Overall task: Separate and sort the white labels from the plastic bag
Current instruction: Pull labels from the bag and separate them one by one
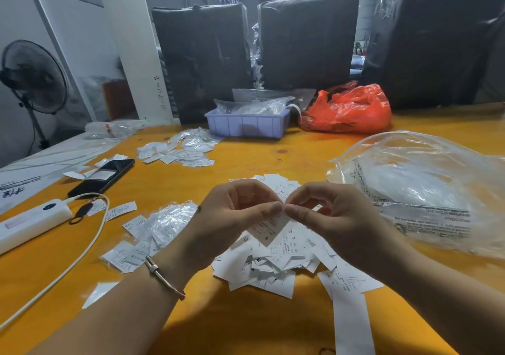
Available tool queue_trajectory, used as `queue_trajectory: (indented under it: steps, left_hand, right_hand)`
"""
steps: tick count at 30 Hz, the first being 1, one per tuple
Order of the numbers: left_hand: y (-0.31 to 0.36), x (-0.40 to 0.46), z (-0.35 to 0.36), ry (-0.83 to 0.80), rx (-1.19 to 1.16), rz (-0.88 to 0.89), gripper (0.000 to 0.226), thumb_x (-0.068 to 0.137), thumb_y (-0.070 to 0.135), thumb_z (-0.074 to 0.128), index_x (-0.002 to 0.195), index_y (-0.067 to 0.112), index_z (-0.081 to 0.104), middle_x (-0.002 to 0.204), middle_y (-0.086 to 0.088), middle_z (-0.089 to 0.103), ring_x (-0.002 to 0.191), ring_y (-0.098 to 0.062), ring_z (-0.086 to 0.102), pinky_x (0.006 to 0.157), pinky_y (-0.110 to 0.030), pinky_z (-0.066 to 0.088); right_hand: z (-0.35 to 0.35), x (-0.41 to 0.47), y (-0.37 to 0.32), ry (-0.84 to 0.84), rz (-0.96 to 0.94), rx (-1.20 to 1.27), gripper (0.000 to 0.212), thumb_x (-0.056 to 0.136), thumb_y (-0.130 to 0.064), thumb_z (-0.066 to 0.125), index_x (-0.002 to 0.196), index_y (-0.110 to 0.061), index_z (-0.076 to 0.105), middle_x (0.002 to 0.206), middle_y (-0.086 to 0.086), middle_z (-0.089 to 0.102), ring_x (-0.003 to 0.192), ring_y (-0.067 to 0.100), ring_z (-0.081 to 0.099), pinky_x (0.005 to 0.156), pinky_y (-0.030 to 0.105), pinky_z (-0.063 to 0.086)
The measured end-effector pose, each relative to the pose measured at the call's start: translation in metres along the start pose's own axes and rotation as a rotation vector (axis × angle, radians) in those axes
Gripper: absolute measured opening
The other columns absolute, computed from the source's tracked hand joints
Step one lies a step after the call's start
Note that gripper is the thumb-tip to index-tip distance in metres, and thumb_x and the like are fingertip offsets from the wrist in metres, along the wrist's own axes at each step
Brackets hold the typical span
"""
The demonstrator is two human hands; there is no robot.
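Centre frame: left hand (232, 215) and right hand (330, 212) both pinch 1 white label (269, 227) above the loose label pile (273, 261). Sorting looks partly done: small groups (175, 152) upper left, most unsorted. Clear plastic bag (426, 190) right. Orange tabletop (246, 322); wrapped dark bundles (308, 40) behind

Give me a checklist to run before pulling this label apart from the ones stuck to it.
1. Both hands on the label: ok, left hand and right hand pinch its top edge.
2. Held label clear of the loose pile: ok, raised above it.
3. Only one label pinched: cannot tell.
4. Sorted bundles in reach: ok, left of the pile.
5. Big clear bag out of the way: ok, lies to the right.
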State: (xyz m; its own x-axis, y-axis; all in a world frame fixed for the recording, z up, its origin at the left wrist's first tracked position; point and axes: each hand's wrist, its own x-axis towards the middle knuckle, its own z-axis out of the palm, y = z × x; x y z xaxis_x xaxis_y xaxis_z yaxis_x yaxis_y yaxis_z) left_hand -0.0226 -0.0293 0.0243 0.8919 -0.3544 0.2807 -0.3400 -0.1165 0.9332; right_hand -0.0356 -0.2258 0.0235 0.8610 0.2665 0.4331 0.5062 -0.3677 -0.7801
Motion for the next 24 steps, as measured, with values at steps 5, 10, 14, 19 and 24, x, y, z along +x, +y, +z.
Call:
queue_trajectory:
  steps: [5,10,14,19,24]
  left_hand:
    - [0.001,0.007,-0.048,0.229,0.197,-0.135,0.013,0.08,0.019,0.073,0.07,0.027,0.072,0.07,0.007,0.071,0.072,-0.01,0.066,0.063,-0.021,0.051]
    - [-0.024,0.009,-0.087,0.384,0.586,-0.393,0.014,0.082,0.016,0.077,0.069,0.022,0.075,0.069,0.004,0.072,0.076,-0.02,0.066,0.07,-0.033,0.053]
    - [-0.036,0.01,-0.091,0.356,0.882,-0.473,0.01,0.08,0.027,0.08,0.072,0.029,0.074,0.076,0.007,0.071,0.077,-0.017,0.067,0.064,-0.034,0.057]
    - [-0.038,0.011,-0.092,0.329,1.06,-0.461,0.015,0.079,0.035,0.08,0.091,0.035,0.07,0.091,0.013,0.063,0.082,-0.009,0.058,0.057,-0.024,0.042]
    - [-0.037,0.008,-0.085,0.388,1.066,-0.35,0.018,0.08,0.033,0.078,0.097,0.033,0.071,0.101,0.01,0.059,0.09,-0.011,0.055,0.059,-0.025,0.039]
  right_hand:
    - [-0.015,0.007,0.007,0.19,0.006,-0.143,0.007,0.086,-0.023,0.067,0.081,-0.022,0.071,0.07,-0.011,0.067,0.071,0.006,0.063,0.067,0.031,0.053]
    - [-0.045,0.015,0.028,0.382,0.052,-0.651,0.009,0.086,-0.019,0.063,0.082,-0.014,0.069,0.079,0.001,0.069,0.072,0.023,0.062,0.08,0.044,0.049]
    - [-0.064,0.021,0.045,0.321,0.313,-1.094,0.024,0.086,-0.028,0.059,0.107,-0.016,0.061,0.104,0.004,0.063,0.099,0.026,0.055,0.087,0.042,0.034]
    - [-0.074,0.022,0.059,0.153,0.519,-1.293,0.034,0.091,-0.036,0.054,0.117,-0.015,0.053,0.115,0.008,0.05,0.111,0.028,0.045,0.089,0.041,0.036]
    - [-0.078,0.022,0.063,0.175,0.493,-1.327,0.016,0.088,-0.013,0.051,0.095,-0.018,0.064,0.095,0.003,0.055,0.096,0.026,0.05,0.084,0.037,0.038]
